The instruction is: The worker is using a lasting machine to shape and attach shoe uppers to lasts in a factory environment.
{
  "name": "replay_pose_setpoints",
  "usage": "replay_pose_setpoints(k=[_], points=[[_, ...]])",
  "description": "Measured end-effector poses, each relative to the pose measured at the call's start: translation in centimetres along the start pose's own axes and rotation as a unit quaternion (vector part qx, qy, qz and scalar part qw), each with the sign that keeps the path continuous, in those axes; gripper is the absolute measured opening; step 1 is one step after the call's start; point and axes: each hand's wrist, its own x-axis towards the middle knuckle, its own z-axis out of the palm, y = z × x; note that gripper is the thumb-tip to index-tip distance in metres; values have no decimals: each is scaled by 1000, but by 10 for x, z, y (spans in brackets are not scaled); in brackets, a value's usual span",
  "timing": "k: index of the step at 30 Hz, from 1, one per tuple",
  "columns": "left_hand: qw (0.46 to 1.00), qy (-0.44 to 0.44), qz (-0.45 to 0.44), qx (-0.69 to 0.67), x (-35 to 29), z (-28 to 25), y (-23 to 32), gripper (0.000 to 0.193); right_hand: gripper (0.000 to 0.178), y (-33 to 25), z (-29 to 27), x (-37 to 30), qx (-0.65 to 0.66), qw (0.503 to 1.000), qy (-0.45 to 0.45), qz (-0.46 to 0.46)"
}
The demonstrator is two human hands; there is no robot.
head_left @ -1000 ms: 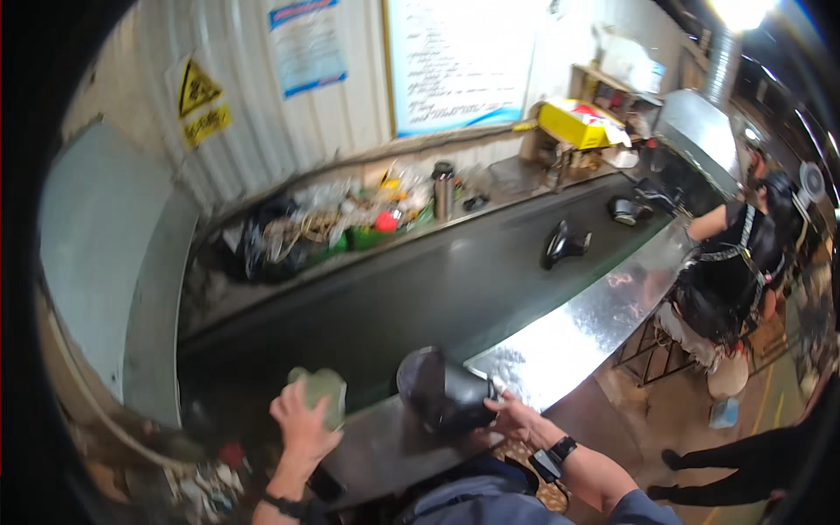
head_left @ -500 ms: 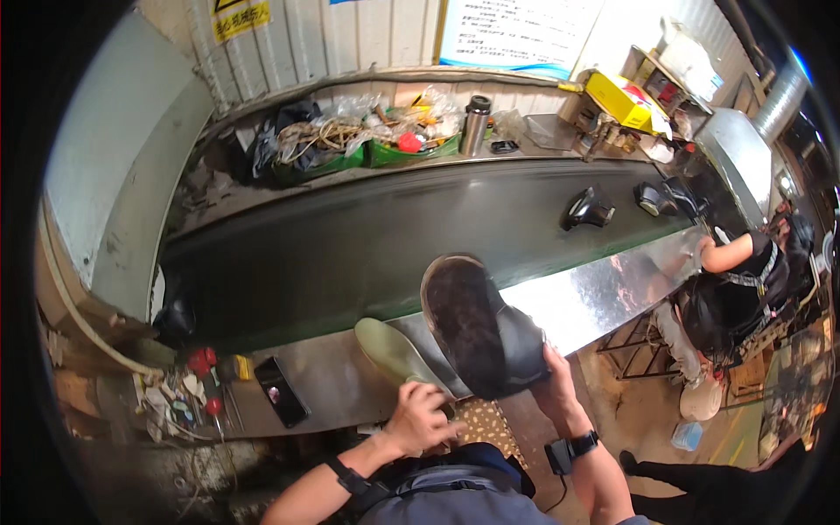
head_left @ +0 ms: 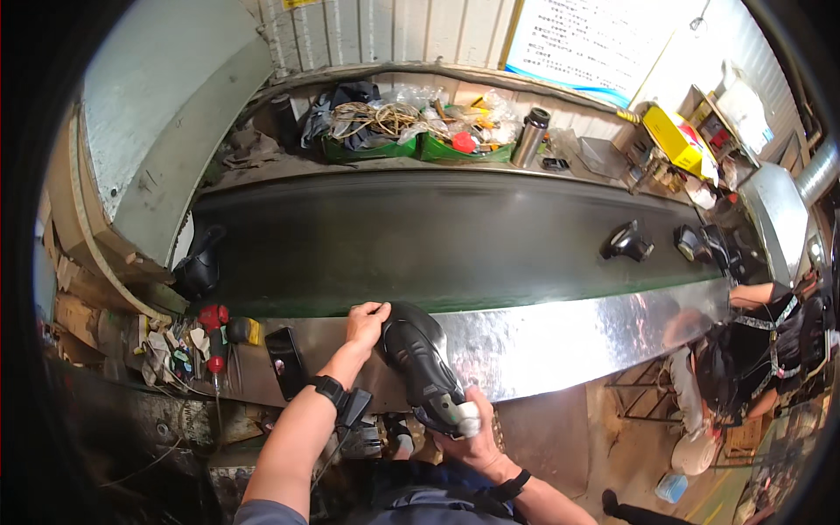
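A black shoe (head_left: 422,357) is held over the near metal ledge, its toe pointing away from me and its upper facing up. My right hand (head_left: 477,444) grips it at the heel end, where a pale rounded piece (head_left: 469,420) shows by the fingers. At the toe, my left hand (head_left: 366,325) has its fingertips pinched together against the shoe's left edge. What lies beneath the shoe is hidden.
A dark conveyor belt (head_left: 420,236) runs beyond the ledge (head_left: 542,350), carrying black shoes (head_left: 628,242) at right and another (head_left: 203,262) at far left. A phone (head_left: 284,363) and red tool (head_left: 213,332) lie left. Another person's arm (head_left: 757,295) reaches in at right.
The shoe has turned from dark underside up to upper up and come lower. My left hand has moved from the pale green insole to the toe; that insole is out of sight now.
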Motion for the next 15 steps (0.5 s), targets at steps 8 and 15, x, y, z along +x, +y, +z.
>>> replay_pose_setpoints(k=[8, 15], points=[[989, 61, -25, 135, -42, 30, 2, 31, 115, 29, -33, -27, 243, 931, -152, 227], [917, 111, 23, 384, -90, 65, 25, 89, 95, 43, -51, -25, 159, 943, -265, 126]])
